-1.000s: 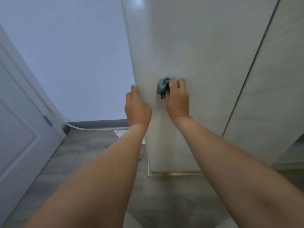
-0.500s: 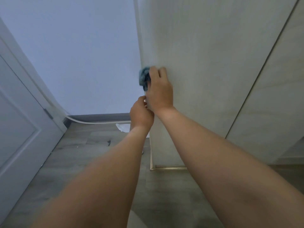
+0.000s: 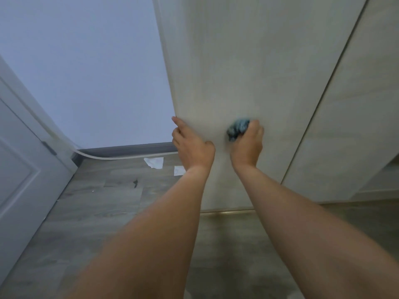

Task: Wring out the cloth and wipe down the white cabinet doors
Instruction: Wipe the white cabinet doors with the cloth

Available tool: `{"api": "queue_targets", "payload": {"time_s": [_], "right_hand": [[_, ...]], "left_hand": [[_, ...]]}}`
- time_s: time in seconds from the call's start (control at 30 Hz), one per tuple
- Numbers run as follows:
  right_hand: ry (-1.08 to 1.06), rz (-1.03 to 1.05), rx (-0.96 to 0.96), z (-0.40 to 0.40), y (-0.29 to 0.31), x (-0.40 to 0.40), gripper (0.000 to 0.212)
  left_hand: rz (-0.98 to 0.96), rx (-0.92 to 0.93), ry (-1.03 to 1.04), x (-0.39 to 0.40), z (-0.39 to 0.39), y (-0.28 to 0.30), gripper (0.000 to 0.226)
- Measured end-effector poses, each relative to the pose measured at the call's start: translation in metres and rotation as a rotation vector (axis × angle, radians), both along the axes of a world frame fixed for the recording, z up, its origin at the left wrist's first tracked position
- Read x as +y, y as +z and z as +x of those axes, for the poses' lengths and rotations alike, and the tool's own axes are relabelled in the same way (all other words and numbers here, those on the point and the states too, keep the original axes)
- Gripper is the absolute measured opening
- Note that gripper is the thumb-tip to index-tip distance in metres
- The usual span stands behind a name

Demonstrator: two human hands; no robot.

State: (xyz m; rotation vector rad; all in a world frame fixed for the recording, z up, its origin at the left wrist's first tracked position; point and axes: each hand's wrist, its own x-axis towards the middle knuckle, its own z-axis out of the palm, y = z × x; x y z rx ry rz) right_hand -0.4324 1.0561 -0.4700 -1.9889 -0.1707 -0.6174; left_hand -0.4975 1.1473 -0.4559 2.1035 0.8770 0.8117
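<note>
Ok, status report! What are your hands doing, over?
Left hand grips white cabinet door edge. Right hand holds bunched blue cloth against door face. Nothing blocking; paper scraps on grey floor, over.

Grey wood-look floor (image 3: 103, 212). 2 scraps of white paper (image 3: 153, 162) (image 3: 179, 170) on it near the dark skirting board (image 3: 129, 149). White cable (image 3: 112, 156) runs along the skirting. Pale blue wall (image 3: 86, 72) behind. White panelled door (image 3: 23, 169) at left, hinge (image 3: 49, 148) visible.
</note>
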Motion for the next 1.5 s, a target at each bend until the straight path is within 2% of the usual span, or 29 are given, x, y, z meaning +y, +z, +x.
{"api": "queue_targets", "payload": {"time_s": [0.07, 0.13, 0.23, 0.3, 0.37, 0.5, 0.57, 0.7, 0.77, 0.83, 0.9, 1.03, 1.13, 1.2, 1.3, 1.37, 1.4, 1.5], "right_hand": [[-0.033, -0.002, 0.242, 0.001, -0.032, -0.031, 0.028], [-0.094, 0.034, 0.291, 0.017, -0.02, -0.049, 0.033], [-0.197, 0.185, 0.084, 0.048, 0.027, -0.058, 0.026], [-0.229, 0.14, -0.083, 0.057, 0.042, -0.058, 0.025], [-0.207, 0.114, -0.093, 0.061, 0.028, -0.066, 0.028], [-0.178, 0.166, 0.323, 0.066, -0.037, -0.102, 0.037], [-0.171, 0.097, 0.414, 0.07, -0.046, -0.113, 0.038], [-0.21, 0.107, 0.163, 0.077, -0.019, -0.119, 0.028], [-0.232, 0.138, 0.145, 0.077, -0.017, -0.11, 0.03], [-0.174, 0.17, 0.213, 0.062, -0.031, -0.093, 0.027], [-0.004, 0.146, 0.241, 0.039, -0.049, -0.07, 0.017], [0.299, 0.066, 0.02, 0.007, -0.024, -0.013, 0.014], [0.298, 0.138, -0.158, 0.005, 0.012, 0.019, 0.014], [0.272, 0.136, -0.182, 0.005, 0.002, 0.03, 0.015], [0.296, 0.059, 0.019, -0.014, -0.055, 0.043, 0.014], [0.262, 0.028, 0.21, -0.023, -0.086, 0.053, 0.012], [0.255, 0.025, 0.273, -0.026, -0.091, 0.056, 0.011], [0.301, 0.047, 0.241, -0.039, -0.08, 0.066, 0.011]], "left_hand": [[-0.008, -0.02, 0.029, -0.008, 0.008, -0.004, 0.118], [-0.022, -0.031, 0.061, -0.016, 0.015, -0.006, 0.124], [-0.043, -0.046, 0.095, -0.03, 0.029, -0.011, 0.137], [-0.071, -0.07, 0.125, -0.035, 0.038, -0.014, 0.148], [-0.073, -0.086, 0.15, -0.037, 0.045, -0.016, 0.154], [-0.057, -0.082, 0.16, -0.034, 0.05, -0.022, 0.154], [-0.039, -0.065, 0.172, -0.033, 0.05, -0.026, 0.153], [-0.027, -0.046, 0.196, -0.035, 0.05, -0.026, 0.149], [-0.038, -0.054, 0.206, -0.035, 0.051, -0.026, 0.147], [-0.033, -0.067, 0.211, -0.034, 0.048, -0.026, 0.139], [-0.015, -0.076, 0.2, -0.036, 0.043, -0.026, 0.127], [0.081, -0.167, 0.203, -0.028, 0.027, -0.023, 0.077], [0.1, -0.244, 0.231, -0.014, 0.018, -0.02, 0.052], [0.074, -0.259, 0.228, -0.006, 0.016, -0.023, 0.046], [-0.007, -0.239, 0.272, 0.013, 0.009, -0.045, 0.03], [-0.13, -0.136, 0.258, 0.023, -0.002, -0.064, 0.017], [-0.191, -0.066, 0.201, 0.026, -0.007, -0.069, 0.02], [-0.276, 0.016, 0.013, 0.031, -0.018, -0.073, 0.025]]}}
